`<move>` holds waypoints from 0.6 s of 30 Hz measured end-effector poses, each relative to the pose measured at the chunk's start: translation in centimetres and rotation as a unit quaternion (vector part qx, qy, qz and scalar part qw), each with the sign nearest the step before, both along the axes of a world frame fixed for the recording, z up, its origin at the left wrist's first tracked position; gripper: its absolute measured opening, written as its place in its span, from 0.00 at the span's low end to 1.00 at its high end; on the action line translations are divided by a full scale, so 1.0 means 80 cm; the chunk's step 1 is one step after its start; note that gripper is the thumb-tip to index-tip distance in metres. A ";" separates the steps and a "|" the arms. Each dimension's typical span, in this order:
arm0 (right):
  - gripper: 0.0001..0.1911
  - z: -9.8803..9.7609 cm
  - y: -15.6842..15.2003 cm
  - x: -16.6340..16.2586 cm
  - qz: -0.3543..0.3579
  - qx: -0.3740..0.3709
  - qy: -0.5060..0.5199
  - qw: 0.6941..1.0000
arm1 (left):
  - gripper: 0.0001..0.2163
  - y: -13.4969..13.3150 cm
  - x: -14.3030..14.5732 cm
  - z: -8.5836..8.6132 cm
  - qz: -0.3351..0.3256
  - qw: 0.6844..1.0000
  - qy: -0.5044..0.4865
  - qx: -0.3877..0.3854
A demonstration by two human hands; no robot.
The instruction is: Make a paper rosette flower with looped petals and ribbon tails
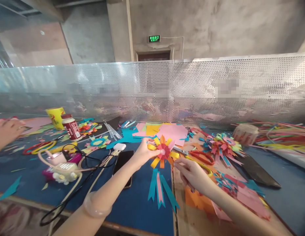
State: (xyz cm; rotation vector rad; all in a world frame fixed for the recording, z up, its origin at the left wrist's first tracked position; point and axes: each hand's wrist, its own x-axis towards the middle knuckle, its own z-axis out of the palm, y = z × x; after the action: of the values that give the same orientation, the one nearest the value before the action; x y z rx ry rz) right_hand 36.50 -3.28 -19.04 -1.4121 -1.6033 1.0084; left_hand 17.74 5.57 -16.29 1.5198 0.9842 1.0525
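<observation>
My left hand is closed on a paper flower with yellow, orange and red loops, held above the table with the thumb pressed at its centre. My right hand pinches the flower's lower right edge with its fingertips. Blue and pink paper strips lie on the blue table just below the flower. A pale bangle sits on my left wrist.
Red-handled scissors, a finished paper flower, loose coloured sheets and orange scraps surround the hands. A black phone, cables, a glue bottle and yellow cup lie left. Another person's hand is far left. A perforated screen runs behind.
</observation>
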 end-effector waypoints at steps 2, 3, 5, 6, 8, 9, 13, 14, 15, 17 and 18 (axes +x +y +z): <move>0.17 0.001 0.000 -0.001 -0.012 0.000 -0.011 1.000 | 0.33 0.000 0.002 -0.001 0.008 1.000 -0.026 -0.013; 0.17 0.001 0.000 -0.002 -0.018 0.001 -0.017 1.000 | 0.34 0.001 0.002 -0.001 0.009 0.999 -0.038 -0.023; 0.17 0.002 0.000 -0.002 -0.027 0.002 -0.025 0.999 | 0.30 0.001 0.003 0.000 -0.003 0.997 -0.051 -0.049; 0.17 0.002 0.000 -0.003 -0.029 0.003 -0.026 0.999 | 0.27 0.000 0.004 0.001 -0.013 0.997 -0.053 -0.061; 0.17 0.002 0.001 -0.002 -0.033 0.005 -0.023 0.999 | 0.21 -0.001 0.004 0.004 -0.032 0.995 -0.056 -0.077; 0.17 0.001 0.001 -0.002 -0.034 0.008 -0.022 0.999 | 0.20 -0.003 0.003 0.005 -0.039 0.994 -0.061 -0.085; 0.17 0.002 -0.002 -0.005 -0.035 0.029 -0.016 0.999 | 0.20 -0.008 0.002 0.010 -0.066 0.988 -0.087 -0.112; 0.17 0.003 -0.003 -0.006 -0.037 0.035 -0.014 0.999 | 0.20 -0.009 0.002 0.010 -0.074 0.985 -0.096 -0.120; 0.17 0.004 -0.005 -0.006 -0.038 0.042 -0.011 0.998 | 0.20 -0.009 0.002 0.010 -0.082 0.983 -0.105 -0.128; 0.17 0.006 -0.007 -0.008 -0.039 0.054 -0.009 0.998 | 0.21 -0.009 0.002 0.008 -0.092 0.979 -0.117 -0.140; 0.17 0.007 -0.008 -0.009 -0.040 0.057 -0.009 0.998 | 0.21 -0.008 0.002 0.007 -0.094 0.978 -0.118 -0.141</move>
State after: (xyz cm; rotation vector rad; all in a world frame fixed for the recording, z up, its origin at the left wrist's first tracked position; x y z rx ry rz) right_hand 35.82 -3.94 -18.46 -1.3993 -1.5805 0.8463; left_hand 17.86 4.90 -15.70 1.1981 0.7715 0.8929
